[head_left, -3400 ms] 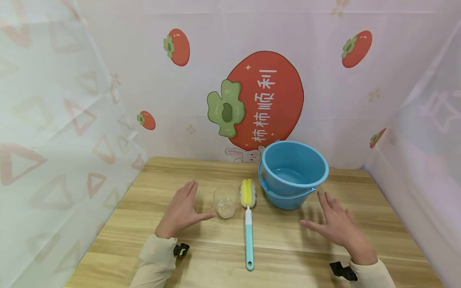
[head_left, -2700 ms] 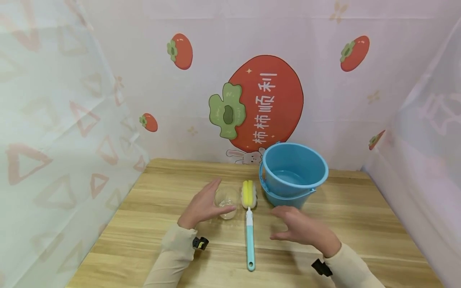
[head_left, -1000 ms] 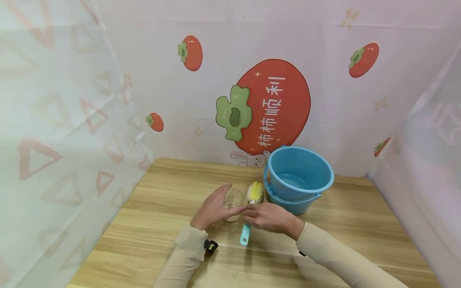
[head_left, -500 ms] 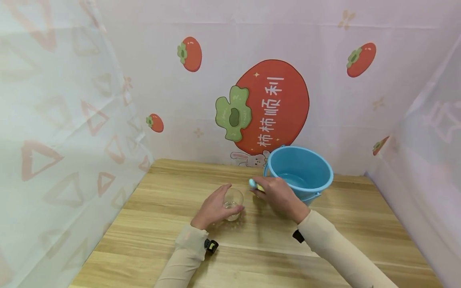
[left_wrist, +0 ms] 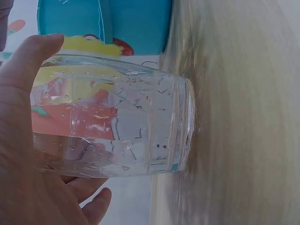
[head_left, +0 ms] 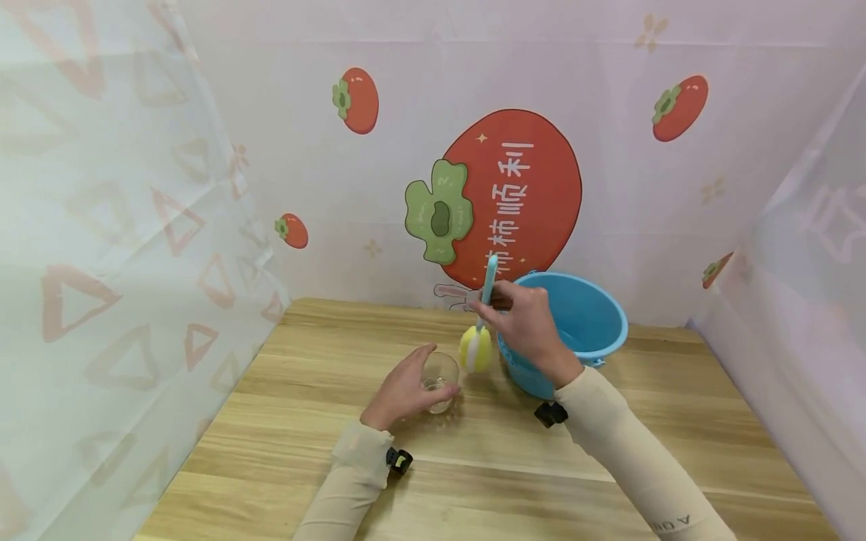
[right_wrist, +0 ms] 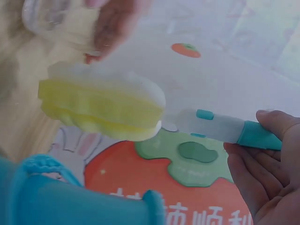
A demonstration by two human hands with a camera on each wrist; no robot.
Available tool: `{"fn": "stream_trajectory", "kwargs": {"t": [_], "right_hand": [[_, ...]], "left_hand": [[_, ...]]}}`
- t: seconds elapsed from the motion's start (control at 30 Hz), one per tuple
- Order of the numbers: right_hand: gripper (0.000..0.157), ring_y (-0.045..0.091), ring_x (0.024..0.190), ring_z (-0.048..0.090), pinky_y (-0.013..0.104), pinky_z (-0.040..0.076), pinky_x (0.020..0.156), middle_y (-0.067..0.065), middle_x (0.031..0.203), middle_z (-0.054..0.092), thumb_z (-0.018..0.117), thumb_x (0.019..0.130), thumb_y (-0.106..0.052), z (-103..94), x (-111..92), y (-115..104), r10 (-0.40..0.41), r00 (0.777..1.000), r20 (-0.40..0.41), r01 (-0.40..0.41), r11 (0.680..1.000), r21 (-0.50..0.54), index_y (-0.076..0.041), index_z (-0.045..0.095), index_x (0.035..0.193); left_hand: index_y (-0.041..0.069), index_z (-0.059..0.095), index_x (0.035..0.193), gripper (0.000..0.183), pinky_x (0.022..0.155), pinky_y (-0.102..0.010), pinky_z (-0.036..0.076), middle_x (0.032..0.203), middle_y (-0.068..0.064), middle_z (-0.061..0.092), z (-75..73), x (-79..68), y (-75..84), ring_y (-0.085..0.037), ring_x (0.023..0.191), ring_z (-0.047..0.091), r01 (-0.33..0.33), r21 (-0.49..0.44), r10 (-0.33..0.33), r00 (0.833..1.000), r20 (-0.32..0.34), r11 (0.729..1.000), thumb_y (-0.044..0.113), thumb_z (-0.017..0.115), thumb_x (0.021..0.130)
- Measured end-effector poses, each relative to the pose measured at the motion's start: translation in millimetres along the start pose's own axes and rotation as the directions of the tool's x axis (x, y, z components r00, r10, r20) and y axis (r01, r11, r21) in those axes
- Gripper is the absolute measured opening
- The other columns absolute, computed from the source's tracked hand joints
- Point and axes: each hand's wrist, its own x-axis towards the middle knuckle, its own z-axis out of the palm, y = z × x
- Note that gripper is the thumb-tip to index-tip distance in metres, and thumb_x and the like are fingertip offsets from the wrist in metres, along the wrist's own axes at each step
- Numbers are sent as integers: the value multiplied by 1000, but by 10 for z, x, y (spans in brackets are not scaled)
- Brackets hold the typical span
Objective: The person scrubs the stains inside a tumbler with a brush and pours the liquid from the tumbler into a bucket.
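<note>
My left hand (head_left: 404, 389) is wrapped round a clear glass cup (head_left: 441, 373), which stands upright on the table. In the left wrist view the thumb and fingers lie on either side of the glass, and drops cling to its wall. Between thumb and fingers my right hand (head_left: 531, 323) pinches the turquoise handle of a cup brush (head_left: 476, 349). The brush is raised, its yellow-and-white sponge head down and its handle up. That sponge head (right_wrist: 103, 103) hangs just right of the glass and apart from it.
Behind and beside my right hand stands a blue bucket (head_left: 598, 323) with its carrying handle lowered. The wooden table (head_left: 325, 330) ends at a printed cloth backdrop (head_left: 379, 188), and cloth hangs on both sides.
My left hand moved right and took hold of the glass. The right hand lifted the cup brush off the table and turned it over, bringing the sponge head downward beside the glass.
</note>
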Motion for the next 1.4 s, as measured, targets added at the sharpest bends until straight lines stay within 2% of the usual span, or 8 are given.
{"fn": "stream_trajectory", "kwargs": {"t": [0.13, 0.4, 0.6, 0.77, 0.93, 1.13, 1.4], "right_hand": [[19, 23, 85, 82, 40, 65, 77, 10, 93, 82, 86, 90, -19, -47, 126, -92, 22, 999, -26, -21, 999, 50, -4, 78, 100], [22, 21, 86, 81, 38, 65, 78, 9, 97, 82, 85, 91, -21, -85, 358, -310, 36, 999, -18, -34, 992, 121, -5, 78, 105], [23, 20, 84, 81, 36, 65, 77, 10, 94, 82, 86, 90, -17, -60, 454, -431, 35, 999, -11, -33, 983, 178, -3, 78, 105], [22, 20, 84, 81, 35, 65, 78, 9, 95, 82, 86, 90, -15, -15, 449, -495, 27, 999, 32, -34, 970, 242, -1, 77, 104], [22, 20, 86, 81, 35, 65, 80, 9, 95, 82, 86, 89, -14, 43, 404, -517, 14, 998, 65, -30, 966, 258, -1, 77, 104], [21, 19, 87, 82, 36, 65, 81, 8, 94, 82, 87, 89, -17, 126, 333, -496, 23, 994, 106, -49, 967, 251, -4, 78, 103], [19, 18, 88, 81, 37, 65, 81, 6, 93, 82, 85, 90, -17, 225, 255, -425, 24, 988, 155, -58, 975, 216, -5, 77, 102]], "left_hand": [[9, 41, 161, 104, 120, -57, 41, 164, -13, 47, -1, 5, 1, -35, 151, 46, 3, 0, -3, 1000, -1, 1000, 72, 74, 85], [11, 41, 160, 102, 119, -56, 43, 162, -12, 49, 2, 1, -2, -34, 150, 48, 10, -2, -10, 1000, 6, 1000, 72, 73, 85], [15, 47, 155, 92, 113, -55, 48, 151, -7, 58, 14, 6, -9, -31, 141, 56, -32, -48, 31, 999, -14, 998, 70, 75, 86], [22, 55, 140, 75, 104, -48, 53, 131, 3, 65, 13, 21, -31, -25, 124, 65, -70, -89, 68, 997, -21, 994, 68, 77, 85], [27, 56, 130, 64, 94, -42, 54, 115, 7, 64, 8, 41, -52, -18, 106, 66, -104, -111, 103, 995, -19, 988, 66, 79, 85], [29, 56, 127, 59, 87, -35, 53, 109, 9, 62, 14, 63, -59, -10, 96, 61, -116, -93, 114, 993, -18, 989, 64, 80, 85], [23, 58, 124, 58, 83, -34, 52, 105, 5, 62, 2, 57, -43, -12, 93, 60, -116, -80, 114, 993, -30, 990, 60, 82, 86]]}}
